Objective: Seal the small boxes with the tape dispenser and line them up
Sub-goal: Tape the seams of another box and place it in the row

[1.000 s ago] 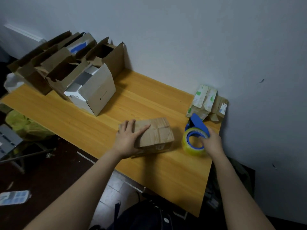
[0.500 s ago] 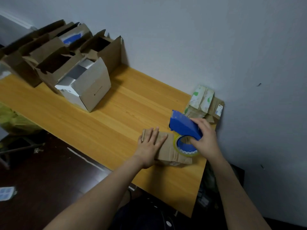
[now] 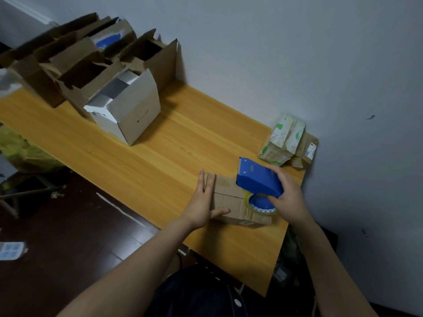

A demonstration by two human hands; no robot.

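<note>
The small box (image 3: pixel 229 195) lies on the table (image 3: pixel 160 156). The left hand (image 3: pixel 203 207) rests flat on the box's left end, fingers straight. The right hand (image 3: pixel 286 197) grips the blue tape dispenser (image 3: pixel 258 179) over the box's right half. Taped boxes (image 3: pixel 288 140) sit just behind the box.

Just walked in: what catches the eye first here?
The blue tape dispenser, gripped by the right hand over a small brown box near the table's right end; the left hand presses that box flat-fingered. At the far left stands a cluster of open boxes, a white box in front.
</note>
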